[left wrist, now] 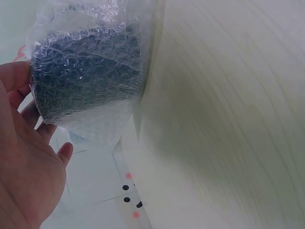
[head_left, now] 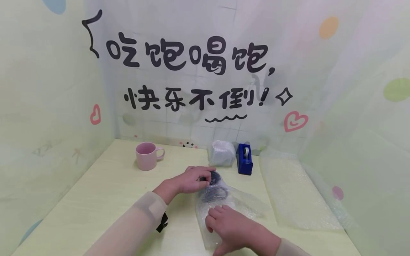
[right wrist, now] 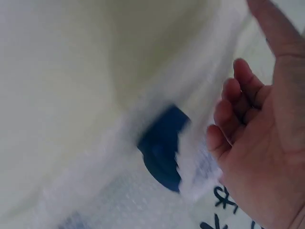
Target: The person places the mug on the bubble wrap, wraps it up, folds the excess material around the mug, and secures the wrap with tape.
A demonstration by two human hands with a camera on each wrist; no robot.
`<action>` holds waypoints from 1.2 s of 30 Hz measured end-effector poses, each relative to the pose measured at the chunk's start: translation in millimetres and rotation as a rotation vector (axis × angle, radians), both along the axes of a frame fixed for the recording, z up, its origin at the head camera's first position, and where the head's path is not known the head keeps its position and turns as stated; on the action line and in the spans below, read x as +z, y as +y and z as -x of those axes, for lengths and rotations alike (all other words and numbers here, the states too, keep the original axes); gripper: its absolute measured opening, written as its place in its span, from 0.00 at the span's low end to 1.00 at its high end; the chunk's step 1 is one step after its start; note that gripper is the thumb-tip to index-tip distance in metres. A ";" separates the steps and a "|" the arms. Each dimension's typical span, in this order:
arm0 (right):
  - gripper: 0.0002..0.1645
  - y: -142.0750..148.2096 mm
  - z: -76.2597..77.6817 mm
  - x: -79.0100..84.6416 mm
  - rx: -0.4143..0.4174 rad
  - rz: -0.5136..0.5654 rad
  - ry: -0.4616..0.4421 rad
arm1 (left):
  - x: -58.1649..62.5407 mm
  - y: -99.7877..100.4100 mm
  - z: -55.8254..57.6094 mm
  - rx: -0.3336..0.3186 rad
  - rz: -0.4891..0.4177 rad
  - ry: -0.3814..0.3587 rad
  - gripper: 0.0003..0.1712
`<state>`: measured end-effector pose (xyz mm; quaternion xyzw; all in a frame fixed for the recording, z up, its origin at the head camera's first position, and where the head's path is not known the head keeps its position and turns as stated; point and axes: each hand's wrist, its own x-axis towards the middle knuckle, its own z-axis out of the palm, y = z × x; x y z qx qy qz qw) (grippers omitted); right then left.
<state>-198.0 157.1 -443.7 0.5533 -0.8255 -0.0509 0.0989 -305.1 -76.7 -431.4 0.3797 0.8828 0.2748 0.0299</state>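
Note:
A dark cup (head_left: 216, 178) stands wrapped in clear bubble wrap (left wrist: 95, 109), its dark rounded side showing through the bubbles. My left hand (head_left: 193, 179) grips the top of this bundle, thumb and fingertips at its upper edge. The sheet's loose part (head_left: 205, 224) runs toward the front of the table and flares out to the right. Over that loose part is my right hand (head_left: 232, 227), thumb spread away and fingers loosely bent. In the right wrist view nothing sits in the right palm (right wrist: 267, 167), and the sheet beside it is blurred.
A pink mug (head_left: 146, 156) stands at the back left. Behind the bundle are a white wrapped item (head_left: 222, 153) and a blue tape dispenser (head_left: 245, 160). Another flat bubble wrap sheet (head_left: 298, 192) lies along the right side of the table. Printed curtains enclose the table.

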 end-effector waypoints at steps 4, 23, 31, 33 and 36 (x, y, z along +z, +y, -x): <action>0.34 -2.3 -2.4 -11.6 0.031 0.019 0.077 | -0.8 -0.8 0.1 0.003 -0.004 -0.003 0.09; 0.23 -7.4 -2.4 -14.5 0.071 -0.014 0.054 | -3.4 -3.3 -4.5 0.025 -0.012 -0.030 0.10; 0.11 -12.0 -1.6 -22.7 0.189 0.111 0.274 | -5.1 -4.0 -5.5 0.026 -0.025 -0.032 0.10; 0.11 -13.0 0.9 -18.2 0.202 0.156 0.295 | -5.3 -4.4 -5.7 0.023 -0.027 -0.031 0.10; 0.10 -15.0 8.7 -4.8 0.183 0.211 0.312 | -5.6 -4.9 -5.1 0.018 -0.032 -0.023 0.10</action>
